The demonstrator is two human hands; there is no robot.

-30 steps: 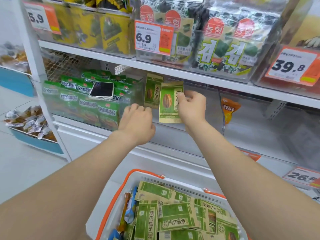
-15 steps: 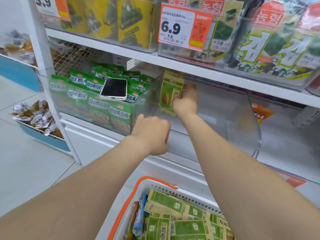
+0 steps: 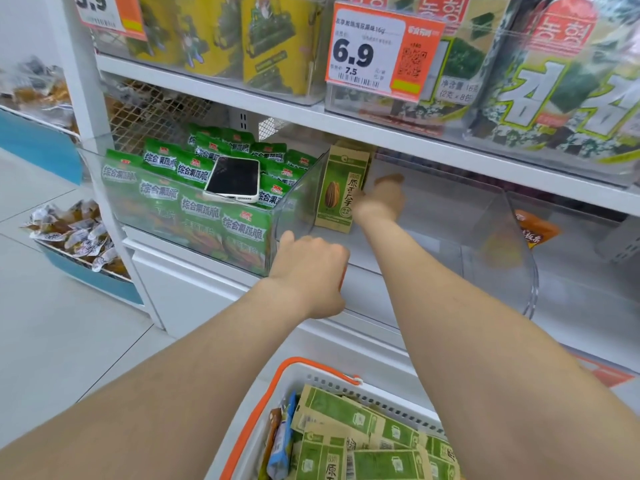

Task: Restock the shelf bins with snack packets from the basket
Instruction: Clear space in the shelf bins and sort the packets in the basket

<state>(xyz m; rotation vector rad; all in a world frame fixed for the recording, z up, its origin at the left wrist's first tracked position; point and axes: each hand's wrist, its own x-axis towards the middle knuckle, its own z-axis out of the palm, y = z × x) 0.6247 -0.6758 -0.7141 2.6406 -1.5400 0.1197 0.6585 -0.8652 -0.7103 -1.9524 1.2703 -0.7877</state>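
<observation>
A green and tan sunflower seed packet [image 3: 341,192] stands upright at the back left of a clear shelf bin [image 3: 485,271]. My right hand [image 3: 381,199] reaches deep into that bin and holds the packet by its right edge; the hand is blurred behind the clear wall. My left hand [image 3: 308,268] has its fingers curled over the bin's front rim. Below me a white basket [image 3: 301,372] with an orange handle holds several more of the same packets [image 3: 346,424].
The bin to the left is full of green crisp packets [image 3: 194,209] with a phone [image 3: 233,178] lying on top. An orange packet [image 3: 533,230] sits in the bin to the right. Seaweed packs and a 6.9 price tag [image 3: 381,53] fill the shelf above. A blue tray of wrapped snacks [image 3: 79,233] stands far left.
My right hand has carried the seed packet from the bin's front to the back left. My left hand has dropped from the packets to the bin's front rim.
</observation>
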